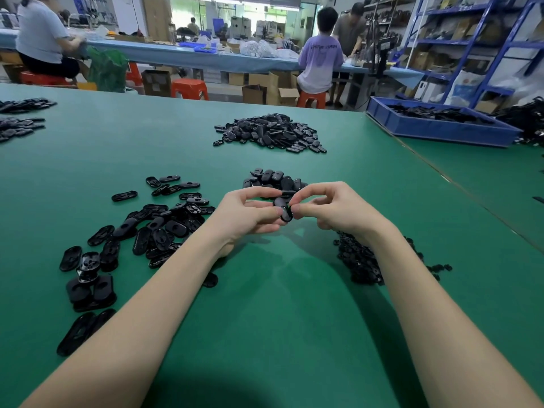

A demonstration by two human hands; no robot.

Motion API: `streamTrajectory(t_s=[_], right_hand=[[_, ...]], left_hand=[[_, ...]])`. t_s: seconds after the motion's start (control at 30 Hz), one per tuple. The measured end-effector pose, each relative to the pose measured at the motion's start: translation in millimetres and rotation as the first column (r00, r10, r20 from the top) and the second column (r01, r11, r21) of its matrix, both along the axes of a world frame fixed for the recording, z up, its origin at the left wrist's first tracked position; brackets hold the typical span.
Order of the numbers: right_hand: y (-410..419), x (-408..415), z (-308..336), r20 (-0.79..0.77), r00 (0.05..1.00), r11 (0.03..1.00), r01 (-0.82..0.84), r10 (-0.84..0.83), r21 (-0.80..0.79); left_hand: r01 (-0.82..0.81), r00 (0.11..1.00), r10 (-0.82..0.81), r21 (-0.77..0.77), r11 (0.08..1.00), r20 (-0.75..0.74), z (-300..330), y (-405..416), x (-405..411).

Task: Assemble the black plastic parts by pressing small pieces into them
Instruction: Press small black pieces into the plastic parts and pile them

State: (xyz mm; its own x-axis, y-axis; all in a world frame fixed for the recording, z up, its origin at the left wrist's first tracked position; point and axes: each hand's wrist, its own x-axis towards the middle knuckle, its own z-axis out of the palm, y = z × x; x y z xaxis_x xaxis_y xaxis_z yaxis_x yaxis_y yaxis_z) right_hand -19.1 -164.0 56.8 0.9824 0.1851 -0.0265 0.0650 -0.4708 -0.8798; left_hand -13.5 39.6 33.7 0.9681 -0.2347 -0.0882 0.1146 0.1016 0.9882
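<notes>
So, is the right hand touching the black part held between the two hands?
Touching. The head view shows the right hand pinching the black part with its fingertips, while the left hand grips the other side.

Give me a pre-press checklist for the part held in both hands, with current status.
1. Black oval part pinched by left hand and right hand: ok.
2. Part held above the green table, free of the piles: ok.
3. Small piece seated in the part: cannot tell, fingers cover it.
4. Loose oval parts beside the left forearm: ok.
5. Pile of small pieces under the right wrist: ok.
6. Pile just behind the hands not touching them: cannot tell.
</notes>
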Motion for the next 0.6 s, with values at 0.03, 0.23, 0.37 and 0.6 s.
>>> streamTrajectory(t_s=[0.03, 0.23, 0.37, 0.6], right_hand=[[0.3, 0.3, -0.5, -0.002, 1.000, 1.000, 0.000, 0.000, 0.007], [2.1, -0.4, -1.2, 0.006, 1.000, 0.998, -0.003, 0.002, 0.064], [3.9, -1.1, -0.4, 0.000, 1.000, 0.996, 0.004, -0.004, 0.094], [5.3, -0.9, -0.3, -0.007, 0.997, 0.991, 0.071, -0.070, 0.114]], left_hand=[[-0.004, 1.000, 0.004, 0.000, 1.000, -0.001, -0.1, 0.0, 0.4], [-0.030, 0.999, 0.028, 0.067, 0.997, 0.031, -2.4, -0.7, 3.0], [0.013, 0.999, -0.015, 0.059, 0.998, 0.034, -1.8, -0.8, 1.6], [0.163, 0.986, -0.168, -0.138, 0.977, -0.021, -4.0, -0.7, 1.1]])
